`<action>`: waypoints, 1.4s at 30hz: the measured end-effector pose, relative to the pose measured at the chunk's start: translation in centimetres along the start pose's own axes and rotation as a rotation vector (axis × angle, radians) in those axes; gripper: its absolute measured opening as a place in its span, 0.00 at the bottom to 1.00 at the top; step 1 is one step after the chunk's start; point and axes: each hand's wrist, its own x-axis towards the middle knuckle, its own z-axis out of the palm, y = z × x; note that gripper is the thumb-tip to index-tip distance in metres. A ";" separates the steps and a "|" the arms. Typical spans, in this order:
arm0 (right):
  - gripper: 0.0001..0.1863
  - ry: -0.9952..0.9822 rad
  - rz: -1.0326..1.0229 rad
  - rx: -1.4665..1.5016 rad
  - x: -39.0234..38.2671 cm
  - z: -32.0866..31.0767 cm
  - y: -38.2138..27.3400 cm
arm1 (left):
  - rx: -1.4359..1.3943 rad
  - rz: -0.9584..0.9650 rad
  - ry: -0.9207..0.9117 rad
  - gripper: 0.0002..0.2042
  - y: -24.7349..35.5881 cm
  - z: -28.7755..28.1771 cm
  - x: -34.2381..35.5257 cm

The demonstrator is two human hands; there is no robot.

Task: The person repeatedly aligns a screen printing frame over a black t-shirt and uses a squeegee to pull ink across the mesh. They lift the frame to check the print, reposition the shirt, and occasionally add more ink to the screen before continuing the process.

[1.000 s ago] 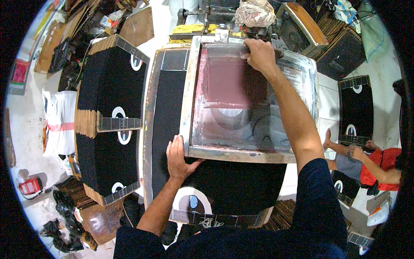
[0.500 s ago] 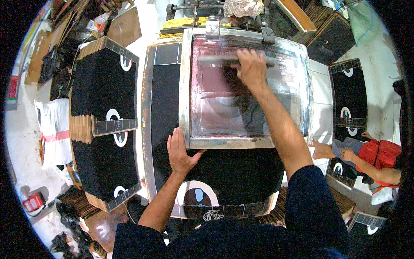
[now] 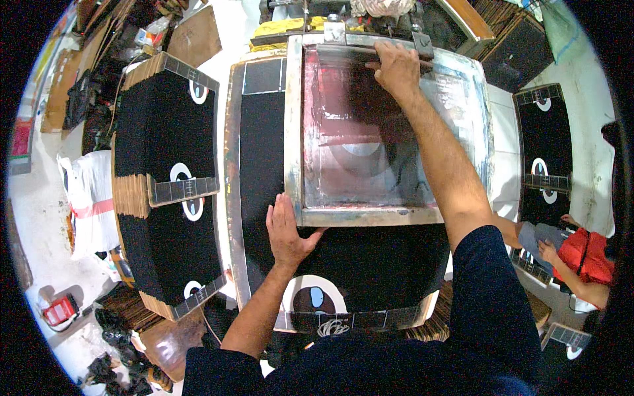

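Note:
A metal-framed printing screen [image 3: 292,132] with a translucent mesh and smeared dark red ink lies over a black sheet [image 3: 376,264], which bears a white, brown and blue eye shape along its lower edge. My right hand [image 3: 399,66] grips a squeegee [image 3: 426,67] at the top of the mesh, beside the metal clamps [image 3: 422,43]. My left hand [image 3: 285,234] is spread flat at the lower left corner of the frame, fingers extended on the black sheet and thumb against the frame's edge.
Stacks of similar printed black sheets [image 3: 165,132] stand at the left, with more [image 3: 541,132] at the right. A co-worker [image 3: 581,257] in red sits on the floor at lower right. Bags [image 3: 86,204], cardboard [image 3: 195,33] and clutter surround the work table [image 3: 236,132].
My right hand with the squeegee moved down and left across the mesh, then came back up to the top. My left hand stayed at the frame's corner.

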 end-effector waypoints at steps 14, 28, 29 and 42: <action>0.24 -0.033 -0.020 0.050 -1.8 -1.9 -0.5 | 0.006 -0.002 -0.020 0.55 0.1 -0.1 0.1; 0.21 -0.082 0.022 0.086 -14.9 -8.1 -6.2 | 0.008 -0.005 -0.042 0.54 0.0 0.0 0.0; 0.21 -0.071 0.017 0.089 -15.3 -8.2 -6.3 | 0.008 0.007 -0.030 0.54 0.0 -0.1 0.0; 0.17 -0.030 0.004 0.192 -16.6 -9.0 -6.3 | -0.276 -0.080 0.116 0.58 0.1 1.8 -0.1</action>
